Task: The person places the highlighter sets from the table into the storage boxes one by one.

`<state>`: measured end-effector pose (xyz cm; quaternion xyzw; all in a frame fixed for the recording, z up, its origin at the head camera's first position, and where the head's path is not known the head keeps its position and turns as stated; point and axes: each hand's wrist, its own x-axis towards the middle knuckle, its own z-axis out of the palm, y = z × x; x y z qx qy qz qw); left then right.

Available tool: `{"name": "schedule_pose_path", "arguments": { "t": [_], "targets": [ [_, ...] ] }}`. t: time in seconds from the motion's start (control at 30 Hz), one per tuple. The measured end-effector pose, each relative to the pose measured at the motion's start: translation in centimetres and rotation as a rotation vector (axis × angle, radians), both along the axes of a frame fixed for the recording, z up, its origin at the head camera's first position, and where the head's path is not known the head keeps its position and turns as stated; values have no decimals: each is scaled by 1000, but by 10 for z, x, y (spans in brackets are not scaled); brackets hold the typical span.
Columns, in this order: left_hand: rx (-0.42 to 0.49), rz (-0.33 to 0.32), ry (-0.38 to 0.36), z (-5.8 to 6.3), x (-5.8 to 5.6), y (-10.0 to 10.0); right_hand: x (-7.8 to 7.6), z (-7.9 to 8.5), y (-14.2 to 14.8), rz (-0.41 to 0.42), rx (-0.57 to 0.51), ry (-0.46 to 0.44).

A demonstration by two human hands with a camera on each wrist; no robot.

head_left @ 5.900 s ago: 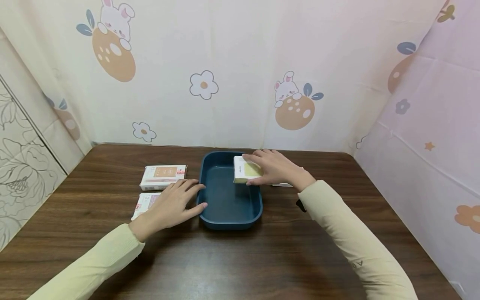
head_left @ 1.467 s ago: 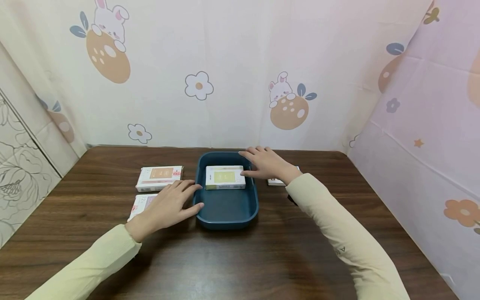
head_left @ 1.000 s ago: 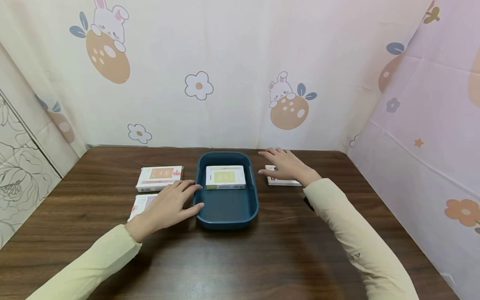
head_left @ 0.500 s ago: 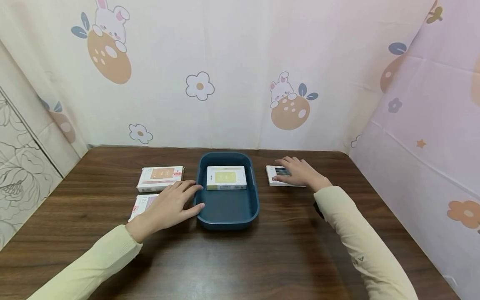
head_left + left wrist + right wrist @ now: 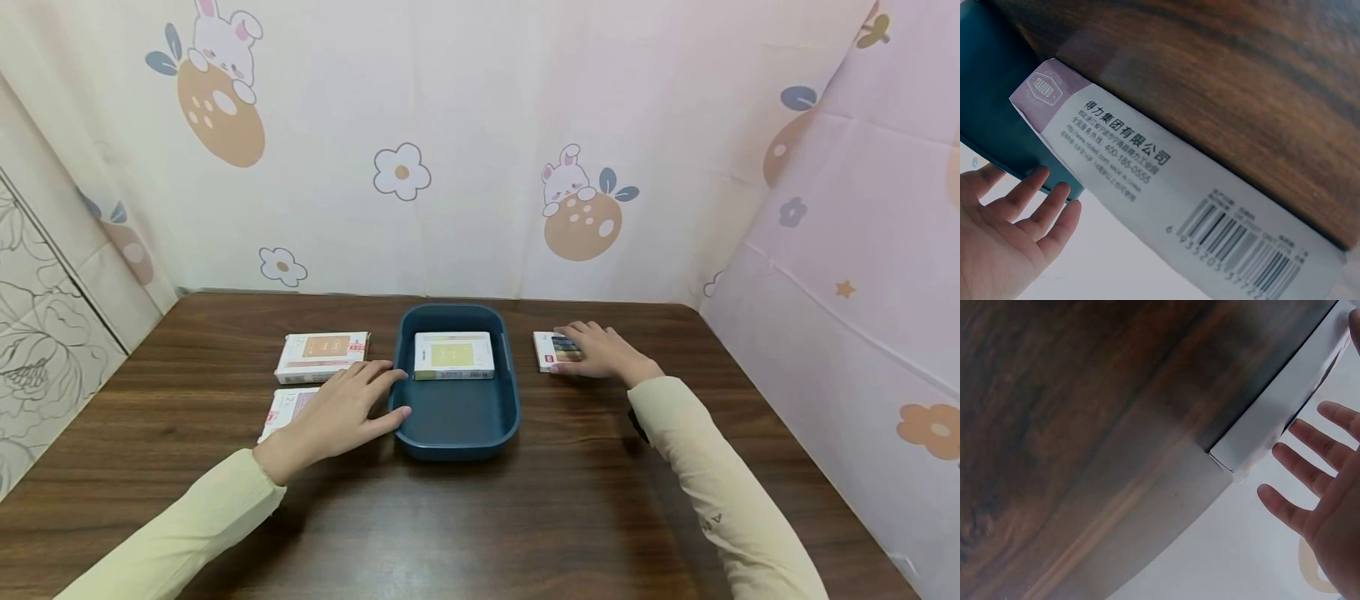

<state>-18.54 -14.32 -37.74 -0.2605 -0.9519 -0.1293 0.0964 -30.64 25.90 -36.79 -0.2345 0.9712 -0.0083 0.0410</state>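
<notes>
My left hand rests at the left rim of a dark blue tray, its fingers spread and loosely bent. A white box with a yellow-green panel lies flat inside the tray, towards the back. To the right, my right hand hovers over or touches a thin white box with a dark striped picture; its right part is hidden beneath the hand. In the right wrist view the fingers are spread beside that box's white side. Contact is hard to tell.
Left of the tray lie a white box with an orange panel and a white box with a purple panel, partly covered by the left hand. All stand on a brown wooden table. A patterned curtain hangs behind.
The yellow-green box, earlier held over the tray by the right hand, now lies in it. The right hand let go and moved right to the thin white box. The left hand stayed at the rim.
</notes>
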Motion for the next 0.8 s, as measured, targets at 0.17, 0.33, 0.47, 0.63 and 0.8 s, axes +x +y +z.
{"name": "schedule_pose_path", "arguments": {
  "t": [0.17, 0.33, 0.47, 0.63, 0.8],
  "targets": [
    [2, -1, -7, 1, 0, 0, -3, -3, 2, -10, -12, -20],
    [0, 3, -12, 1, 0, 0, -5, -5, 4, -19, -18, -52],
    [-1, 4, -15, 1, 0, 0, -6, -6, 4, -31, -36, -91],
    [4, 4, -18, 1, 0, 0, -8, -8, 5, -37, -49, -115],
    [3, 8, -22, 2, 0, 1, -10, -9, 6, -25, -54, -100]
  ]
}}
